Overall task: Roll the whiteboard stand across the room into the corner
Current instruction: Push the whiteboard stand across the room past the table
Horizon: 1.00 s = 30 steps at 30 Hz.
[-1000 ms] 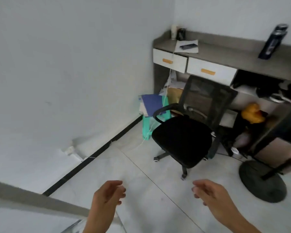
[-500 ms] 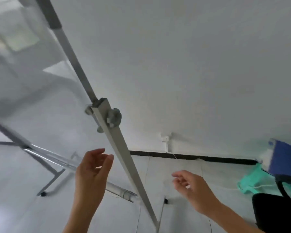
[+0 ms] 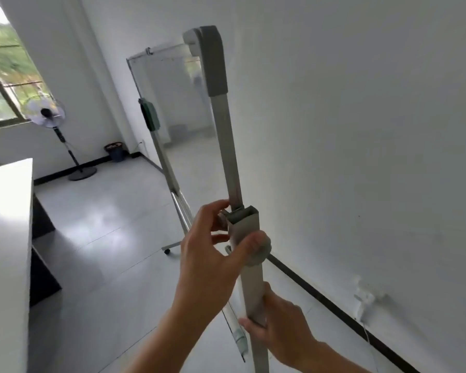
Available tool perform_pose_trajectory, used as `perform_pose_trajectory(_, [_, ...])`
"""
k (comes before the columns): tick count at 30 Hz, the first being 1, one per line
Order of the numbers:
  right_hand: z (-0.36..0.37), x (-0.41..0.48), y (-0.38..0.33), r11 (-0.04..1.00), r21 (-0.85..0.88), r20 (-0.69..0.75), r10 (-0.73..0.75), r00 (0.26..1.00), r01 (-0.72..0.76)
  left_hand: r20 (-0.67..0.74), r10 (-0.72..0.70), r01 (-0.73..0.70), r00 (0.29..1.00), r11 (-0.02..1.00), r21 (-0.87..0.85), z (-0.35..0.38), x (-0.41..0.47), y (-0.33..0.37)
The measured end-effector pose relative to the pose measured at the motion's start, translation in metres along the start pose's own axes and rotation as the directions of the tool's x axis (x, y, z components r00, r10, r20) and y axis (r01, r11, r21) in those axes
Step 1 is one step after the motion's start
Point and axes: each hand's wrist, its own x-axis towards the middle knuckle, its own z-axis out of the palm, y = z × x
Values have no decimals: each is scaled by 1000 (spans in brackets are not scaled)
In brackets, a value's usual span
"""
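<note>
The whiteboard stand stands edge-on along the white wall on my right. Its near grey post rises in front of me, and the glossy board stretches away behind it. My left hand grips the post at the joint by the round adjusting knob, thumb across the post's face. My right hand grips the same post lower down. A castor on the far leg rests on the floor. An eraser hangs on the far post.
A pedestal fan stands below the window at the far left, beside a dark bin in the far corner. A white table edge runs down the left. A wall socket sits low on the right wall. Pale floor tiles lie between.
My view has swung from the desk and chair round to the stand. Both hands, open a moment ago, now hold the near post.
</note>
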Motion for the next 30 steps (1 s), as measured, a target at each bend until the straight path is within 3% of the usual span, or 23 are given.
perform_pose_trajectory(10, [-11,84,25,978,28,-21,-207,978,208,-59,-117,122,991,988,94,22,58,-19])
perform_pose_trajectory(30, [1,394,23,996,-2,78,-86,993,86,-220,-110,139,969,983,119,34,338,-164])
